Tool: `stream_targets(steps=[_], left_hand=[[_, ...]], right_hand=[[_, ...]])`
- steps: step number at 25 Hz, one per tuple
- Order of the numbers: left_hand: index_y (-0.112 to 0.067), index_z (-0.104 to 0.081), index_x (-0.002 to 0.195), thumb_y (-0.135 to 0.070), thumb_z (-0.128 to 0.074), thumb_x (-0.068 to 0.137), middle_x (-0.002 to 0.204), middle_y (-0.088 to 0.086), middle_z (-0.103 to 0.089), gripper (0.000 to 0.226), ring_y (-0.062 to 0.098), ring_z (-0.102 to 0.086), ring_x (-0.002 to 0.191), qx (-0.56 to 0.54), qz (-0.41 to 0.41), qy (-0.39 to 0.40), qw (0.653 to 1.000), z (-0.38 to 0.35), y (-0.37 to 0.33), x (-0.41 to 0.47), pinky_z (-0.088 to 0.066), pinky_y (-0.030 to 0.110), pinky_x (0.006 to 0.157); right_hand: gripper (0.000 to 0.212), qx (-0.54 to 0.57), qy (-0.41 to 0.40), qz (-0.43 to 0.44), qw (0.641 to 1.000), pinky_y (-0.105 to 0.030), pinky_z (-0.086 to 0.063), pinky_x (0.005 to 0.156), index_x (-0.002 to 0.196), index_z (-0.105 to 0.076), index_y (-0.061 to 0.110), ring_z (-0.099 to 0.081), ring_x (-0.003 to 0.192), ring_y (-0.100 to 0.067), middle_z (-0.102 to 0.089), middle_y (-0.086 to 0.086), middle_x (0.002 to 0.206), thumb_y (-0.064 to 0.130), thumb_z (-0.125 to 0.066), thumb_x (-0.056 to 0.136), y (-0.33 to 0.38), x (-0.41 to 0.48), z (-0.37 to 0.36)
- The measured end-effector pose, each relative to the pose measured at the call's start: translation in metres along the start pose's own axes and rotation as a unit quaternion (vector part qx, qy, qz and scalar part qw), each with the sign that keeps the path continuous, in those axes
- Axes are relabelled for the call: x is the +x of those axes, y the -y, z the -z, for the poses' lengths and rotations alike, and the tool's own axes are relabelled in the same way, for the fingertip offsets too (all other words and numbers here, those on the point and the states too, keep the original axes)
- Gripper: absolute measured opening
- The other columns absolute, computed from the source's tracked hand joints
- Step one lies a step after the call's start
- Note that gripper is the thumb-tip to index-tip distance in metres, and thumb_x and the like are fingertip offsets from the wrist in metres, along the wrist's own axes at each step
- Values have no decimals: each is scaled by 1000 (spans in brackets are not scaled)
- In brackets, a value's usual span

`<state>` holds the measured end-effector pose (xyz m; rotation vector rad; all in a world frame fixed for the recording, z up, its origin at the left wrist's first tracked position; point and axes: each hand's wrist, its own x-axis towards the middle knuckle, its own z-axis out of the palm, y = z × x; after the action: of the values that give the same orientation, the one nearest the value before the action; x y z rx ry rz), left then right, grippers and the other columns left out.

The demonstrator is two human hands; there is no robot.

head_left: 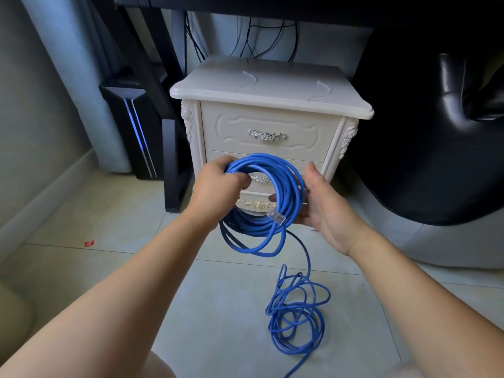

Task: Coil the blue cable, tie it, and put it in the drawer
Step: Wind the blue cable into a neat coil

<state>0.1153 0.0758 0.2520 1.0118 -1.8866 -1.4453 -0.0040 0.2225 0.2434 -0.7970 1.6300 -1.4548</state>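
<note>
My left hand (221, 182) grips the blue Ethernet cable (287, 184) loops so none spring loose; my right hand (326, 211), fingers relaxed, steadies them.

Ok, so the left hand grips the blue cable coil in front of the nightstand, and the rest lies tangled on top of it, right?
No. The head view shows the rest tangled on the tiled floor; the left hand does grip the blue cable coil before the nightstand.

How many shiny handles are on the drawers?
2. The top handle is on the upper drawer; the lower handle shows through the coil. The coil may hide more.
</note>
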Motion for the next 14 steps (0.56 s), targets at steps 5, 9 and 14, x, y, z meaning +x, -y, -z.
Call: stream_targets(steps=[5,9,14], left_hand=[[-10,-59,74,-4,-55,72,66,5,-47,8,23,-43,65,-91,93,-51,990,2,4,2,-46,34,62],[-8,-55,77,-2,-54,72,68,7,-43,8,24,-40,62,-129,135,-82,979,-2,2,-3,-40,31,58],[-12,-55,82,-3,-56,82,72,5,-45,9,21,-45,68,-194,180,-19,964,-16,-2,-17,-55,42,78]], right_hand=[[118,-24,87,23,996,-47,-38,112,148,-28,45,-53,131,-16,-56,7,142,83,-73,46,-12,-2,-6],[137,-60,83,8,995,-36,-29,118,151,0,49,-44,131,2,-43,26,142,68,-86,46,-15,-5,-18],[88,-38,-121,11,992,-27,-43,96,141,-39,29,-57,110,-6,-60,16,113,21,-85,66,-18,3,-22]])
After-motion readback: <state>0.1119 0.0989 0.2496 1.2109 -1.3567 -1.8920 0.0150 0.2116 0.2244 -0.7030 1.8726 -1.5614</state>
